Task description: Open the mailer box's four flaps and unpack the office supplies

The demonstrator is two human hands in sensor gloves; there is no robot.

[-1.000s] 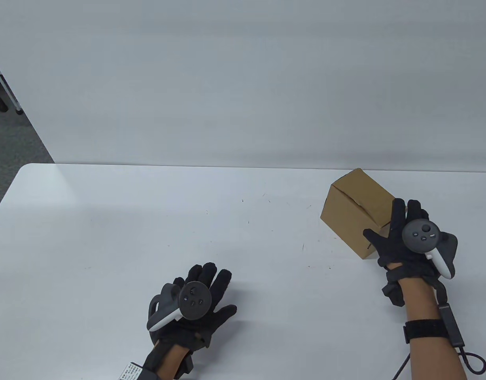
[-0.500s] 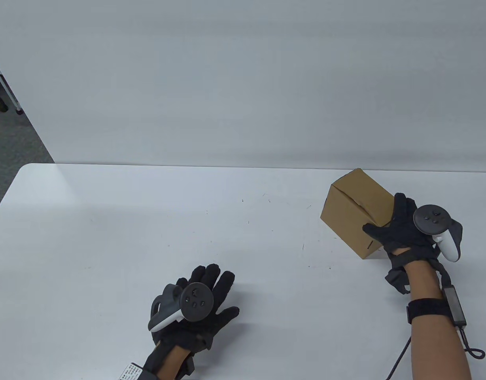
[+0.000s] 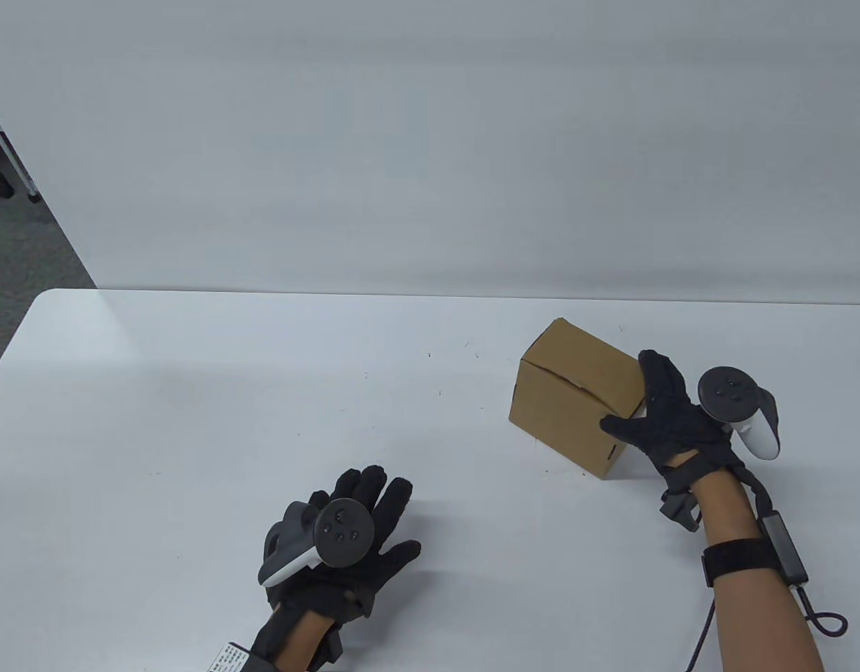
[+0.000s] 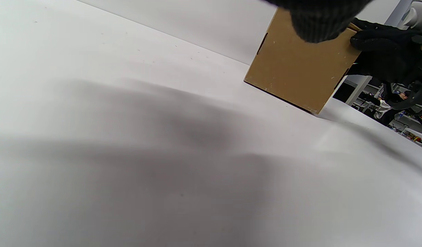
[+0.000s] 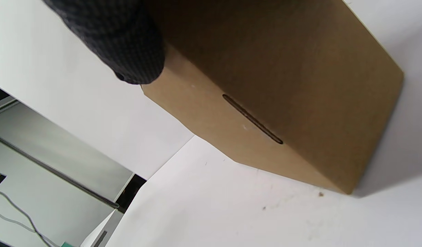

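A closed brown cardboard mailer box (image 3: 576,392) sits on the white table (image 3: 192,392), right of centre, with its flaps down. My right hand (image 3: 650,413) grips the box's near right corner, thumb on the front face and fingers along the right side. In the right wrist view the box (image 5: 282,85) fills the frame, with a slot in its side and a gloved fingertip (image 5: 121,37) on its edge. My left hand (image 3: 374,525) lies flat on the table at the lower middle, fingers spread, holding nothing. In the left wrist view the box (image 4: 296,72) shows beside the right hand (image 4: 385,58).
A plain grey wall (image 3: 430,140) stands behind the table's far edge. At the far left, floor and a chair leg (image 3: 3,175) show past the table. A cable (image 3: 814,616) hangs from my right wrist strap.
My right hand closed round the box's corner and slid the box leftwards and a little towards me. The left hand stayed where it was.
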